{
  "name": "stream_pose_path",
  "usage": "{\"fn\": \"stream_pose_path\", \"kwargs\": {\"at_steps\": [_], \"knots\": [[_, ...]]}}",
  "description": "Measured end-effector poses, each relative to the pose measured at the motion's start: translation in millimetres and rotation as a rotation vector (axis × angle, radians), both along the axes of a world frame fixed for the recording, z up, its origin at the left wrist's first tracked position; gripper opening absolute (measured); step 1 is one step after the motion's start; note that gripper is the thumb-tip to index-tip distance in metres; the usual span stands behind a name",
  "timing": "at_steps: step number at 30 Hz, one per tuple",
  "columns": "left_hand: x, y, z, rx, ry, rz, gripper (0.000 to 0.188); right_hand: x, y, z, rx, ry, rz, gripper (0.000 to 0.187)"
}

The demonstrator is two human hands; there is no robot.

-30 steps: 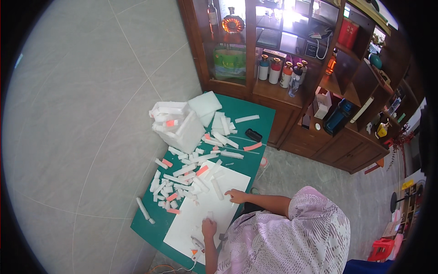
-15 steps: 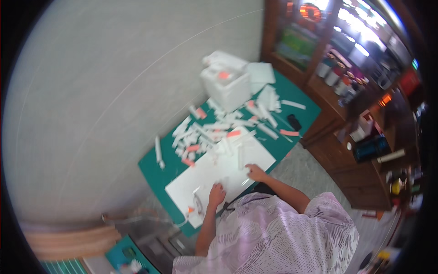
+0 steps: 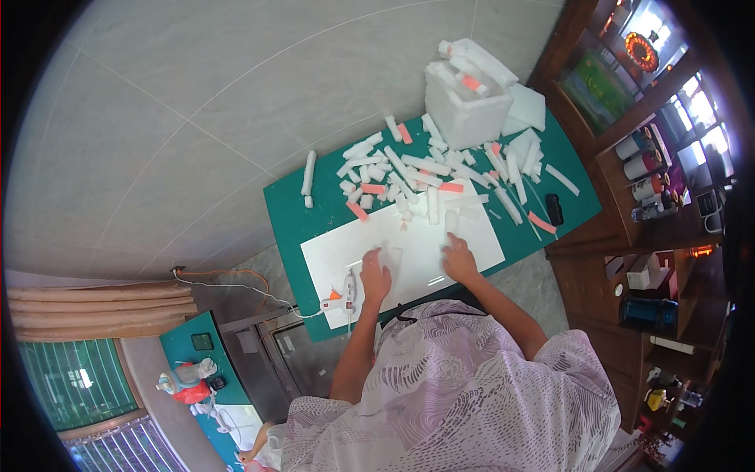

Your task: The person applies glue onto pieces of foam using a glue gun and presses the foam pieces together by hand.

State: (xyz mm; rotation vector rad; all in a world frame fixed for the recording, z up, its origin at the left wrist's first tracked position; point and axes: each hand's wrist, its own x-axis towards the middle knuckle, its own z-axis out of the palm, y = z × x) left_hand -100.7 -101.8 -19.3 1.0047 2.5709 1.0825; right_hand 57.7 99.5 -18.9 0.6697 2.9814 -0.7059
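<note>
I am resting my left hand (image 3: pixel 375 277) palm down with fingers spread loosely on the white foam board (image 3: pixel 409 250), gripping nothing, just beside the white glue gun (image 3: pixel 348 291) that is lying at the board's near-left edge with its cord trailing off the green cutting mat (image 3: pixel 307 224). My right hand (image 3: pixel 458 259) is lying flat and open on the same board, its fingertips touching a short white foam strip (image 3: pixel 451 223) standing out from the board's far edge. Beyond my hands, a scatter of white and pink foam strips (image 3: pixel 417 169) is covering the mat, with a white foam box (image 3: pixel 465 102) at the far corner.
</note>
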Motion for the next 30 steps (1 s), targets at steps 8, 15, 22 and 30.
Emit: {"fn": "stream_pose_path", "kwargs": {"at_steps": [8,15,22,30], "knots": [[-27,56,11,0.012,-0.06,-0.047,0.047,50,43,4,-0.142,-0.039,-0.268,0.028],[-45,192,8,0.102,-0.282,-0.084,0.051,68,74,-7,-0.442,0.065,-0.145,0.033],[-61,242,1,0.095,-0.833,0.242,0.024,82,123,-23,-0.5,0.058,0.078,0.03],[21,160,20,0.247,-0.873,0.062,0.03,86,160,-18,-0.568,0.092,0.013,0.014]]}}
